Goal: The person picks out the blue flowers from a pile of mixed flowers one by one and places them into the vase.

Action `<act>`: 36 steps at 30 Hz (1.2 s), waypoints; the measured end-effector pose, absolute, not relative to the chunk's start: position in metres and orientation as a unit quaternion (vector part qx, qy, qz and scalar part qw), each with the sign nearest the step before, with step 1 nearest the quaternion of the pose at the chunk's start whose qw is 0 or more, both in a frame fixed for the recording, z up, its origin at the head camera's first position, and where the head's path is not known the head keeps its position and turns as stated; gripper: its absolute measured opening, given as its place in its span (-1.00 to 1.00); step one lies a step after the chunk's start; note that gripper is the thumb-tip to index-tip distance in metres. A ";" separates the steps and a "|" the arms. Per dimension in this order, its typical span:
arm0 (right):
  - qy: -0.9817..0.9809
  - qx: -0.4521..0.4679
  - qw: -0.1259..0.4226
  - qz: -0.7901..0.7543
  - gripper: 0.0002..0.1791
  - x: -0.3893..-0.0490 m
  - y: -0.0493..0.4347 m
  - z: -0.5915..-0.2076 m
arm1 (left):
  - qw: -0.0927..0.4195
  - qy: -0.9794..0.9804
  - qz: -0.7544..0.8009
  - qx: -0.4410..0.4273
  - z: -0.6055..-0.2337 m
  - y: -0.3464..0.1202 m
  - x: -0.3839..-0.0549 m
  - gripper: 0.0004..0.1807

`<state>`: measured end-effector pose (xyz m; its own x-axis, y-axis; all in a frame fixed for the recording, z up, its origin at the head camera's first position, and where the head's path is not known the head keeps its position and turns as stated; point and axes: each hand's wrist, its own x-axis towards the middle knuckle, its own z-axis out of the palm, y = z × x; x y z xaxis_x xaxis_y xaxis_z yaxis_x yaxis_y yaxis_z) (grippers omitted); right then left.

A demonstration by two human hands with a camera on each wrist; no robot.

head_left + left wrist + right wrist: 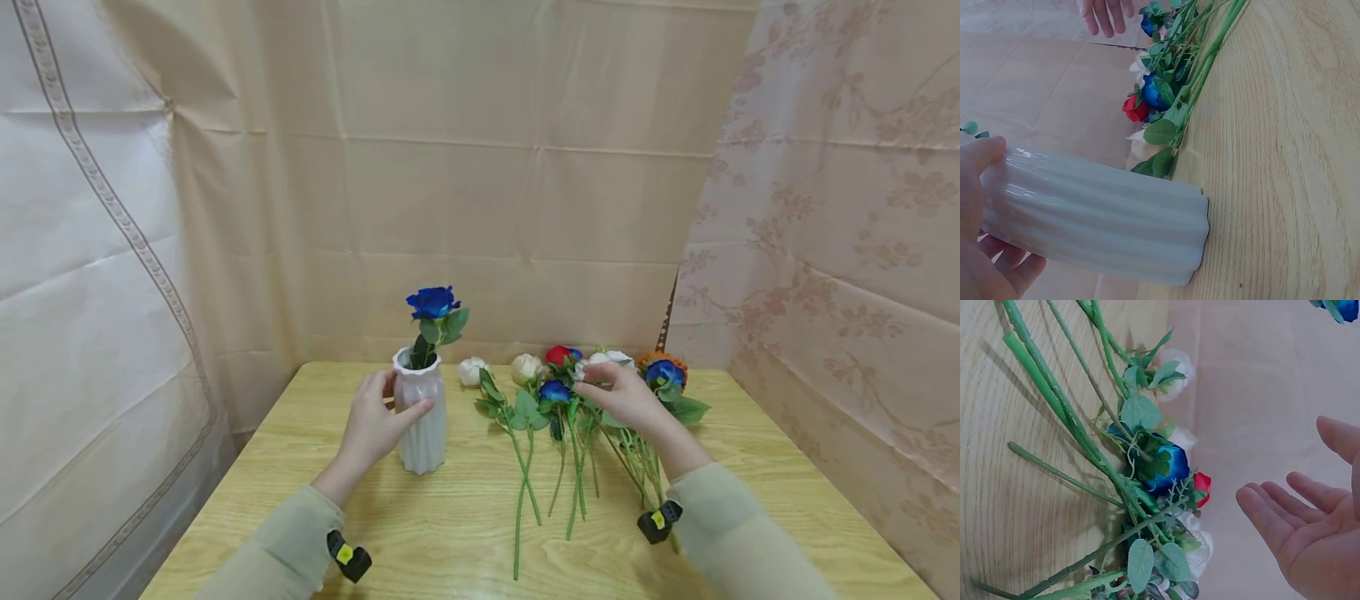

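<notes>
A white fluted vase stands upright on the table, with a single blue rose in it. My left hand grips the vase near its upper half, fingers behind and thumb across the front; in the left wrist view the thumb and fingertips lie on either side of the glossy vase. My right hand hovers over the loose flowers with thumb and fingers apart. From the right wrist view, nothing lies between the fingers of that hand. A red rose and a blue rose are nearest to it.
Several artificial flowers lie on the wooden table, stems toward me. Among them are a white flower, a cream flower and a blue rose beside an orange bloom at right. A beige cloth hangs behind the table.
</notes>
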<state>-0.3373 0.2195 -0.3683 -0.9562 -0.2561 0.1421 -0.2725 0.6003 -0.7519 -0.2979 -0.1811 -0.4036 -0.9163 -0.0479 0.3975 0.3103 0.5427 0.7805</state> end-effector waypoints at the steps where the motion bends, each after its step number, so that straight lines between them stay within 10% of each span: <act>1: -0.896 0.145 0.007 0.419 -0.32 -0.337 0.219 -0.369 | 0.189 -0.858 -0.472 -0.076 -0.404 -0.181 -0.298 -0.15; 36: -0.893 0.075 -0.111 0.430 -0.50 -0.335 0.195 -0.422 | 0.184 -0.856 -0.477 -0.070 -0.404 -0.181 -0.298 -0.14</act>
<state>-0.3353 0.1952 -0.4217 -0.9641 -0.2298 -0.1328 -0.0392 0.6182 -0.7851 -0.2980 -0.1809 -0.4038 -0.9224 -0.0564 0.3820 0.2952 0.5347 0.7918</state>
